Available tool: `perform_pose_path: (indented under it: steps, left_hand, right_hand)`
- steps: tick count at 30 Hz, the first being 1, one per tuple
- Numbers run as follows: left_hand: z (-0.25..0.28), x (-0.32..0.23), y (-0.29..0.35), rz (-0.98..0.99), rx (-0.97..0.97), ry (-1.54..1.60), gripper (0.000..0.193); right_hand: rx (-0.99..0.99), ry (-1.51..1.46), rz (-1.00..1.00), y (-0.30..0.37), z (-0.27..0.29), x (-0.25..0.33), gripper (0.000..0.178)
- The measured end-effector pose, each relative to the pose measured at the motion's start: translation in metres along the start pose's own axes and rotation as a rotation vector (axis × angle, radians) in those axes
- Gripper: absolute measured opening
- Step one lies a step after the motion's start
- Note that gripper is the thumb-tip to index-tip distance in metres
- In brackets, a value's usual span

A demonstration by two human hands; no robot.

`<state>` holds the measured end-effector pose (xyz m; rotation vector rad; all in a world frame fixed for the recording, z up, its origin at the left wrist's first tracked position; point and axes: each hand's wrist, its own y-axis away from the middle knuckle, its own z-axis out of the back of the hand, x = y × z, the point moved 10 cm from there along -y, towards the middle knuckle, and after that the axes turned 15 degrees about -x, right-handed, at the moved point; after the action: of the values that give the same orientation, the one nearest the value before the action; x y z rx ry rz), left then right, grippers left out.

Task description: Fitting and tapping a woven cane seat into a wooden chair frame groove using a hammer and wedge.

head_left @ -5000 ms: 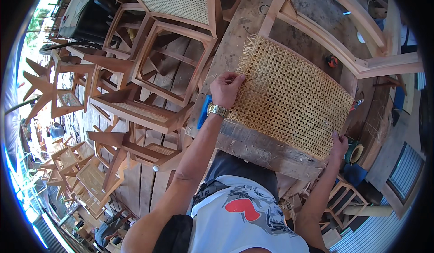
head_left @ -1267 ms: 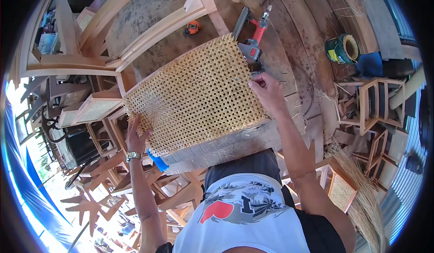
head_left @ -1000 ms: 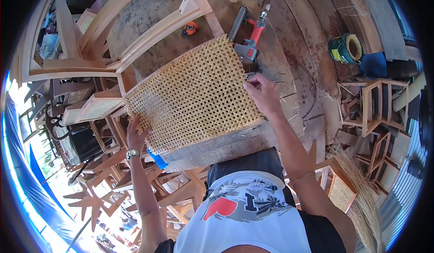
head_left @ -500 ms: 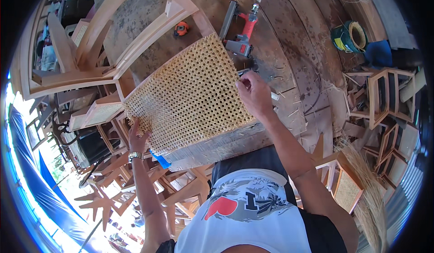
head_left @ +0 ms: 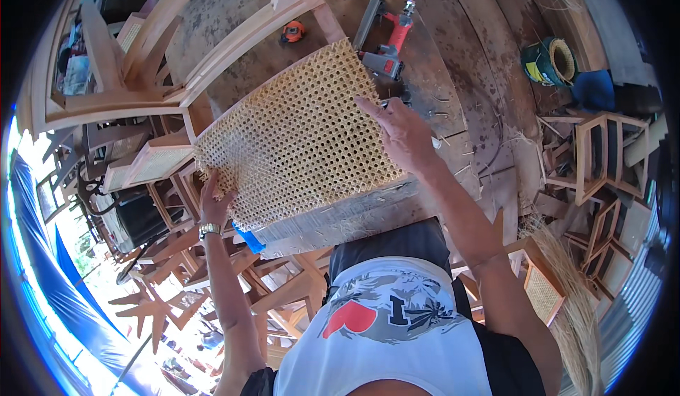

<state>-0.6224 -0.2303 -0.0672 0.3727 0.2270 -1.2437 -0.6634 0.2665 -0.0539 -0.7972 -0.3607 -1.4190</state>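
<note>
A sheet of woven cane webbing (head_left: 294,130) with rough, frayed edges lies across a wooden frame; the frame beneath it is mostly hidden. At the sheet's near left corner, my left hand (head_left: 214,199), with a metal watch on its wrist, grips the edge between thumb and fingers. My right hand (head_left: 407,137) is over the right edge, its index finger stretched out onto the cane and the other fingers partly curled. Just beyond the right hand lies a red and grey nail gun (head_left: 389,45) with its hose fitting.
An orange tape measure (head_left: 292,32) sits on the worn workbench (head_left: 230,24). A wooden chair frame (head_left: 234,52) stands at the far left. Loose staples or cane scraps dot the bench on the right. A green bucket (head_left: 549,63) holds coiled cane; stacked chair frames (head_left: 602,155) stand at right.
My right hand has moved slightly up along the cane's right edge, from a pinch to an outstretched index finger. My left hand stays at its corner.
</note>
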Motion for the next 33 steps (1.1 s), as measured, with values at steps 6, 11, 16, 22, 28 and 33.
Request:
perform_pose_path:
  steps: [6, 11, 16, 22, 28, 33]
  left_hand:
    - [0.003, -0.001, -0.001, -0.057, -0.03, 0.048, 0.086]
    - [0.005, 0.002, 0.0, -0.07, -0.048, 0.049, 0.085]
    - [0.007, -0.003, 0.0, -0.104, -0.06, 0.028, 0.083]
    - [0.009, -0.003, 0.002, -0.089, -0.078, 0.056, 0.083]
    - [0.006, 0.001, 0.001, -0.078, -0.061, 0.099, 0.084]
    - [0.009, -0.004, 0.0, -0.057, -0.058, 0.098, 0.085]
  right_hand:
    - [0.238, 0.14, 0.006, -0.001, -0.013, 0.001, 0.072]
    - [0.314, 0.147, -0.075, -0.003, -0.014, 0.001, 0.052]
    - [0.357, 0.094, -0.119, -0.008, -0.018, -0.003, 0.05]
    - [0.423, -0.001, -0.194, -0.012, -0.027, -0.022, 0.05]
    - [0.439, -0.21, -0.263, -0.02, -0.025, -0.009, 0.055]
    - [0.438, -0.16, -0.261, -0.018, -0.034, -0.025, 0.052]
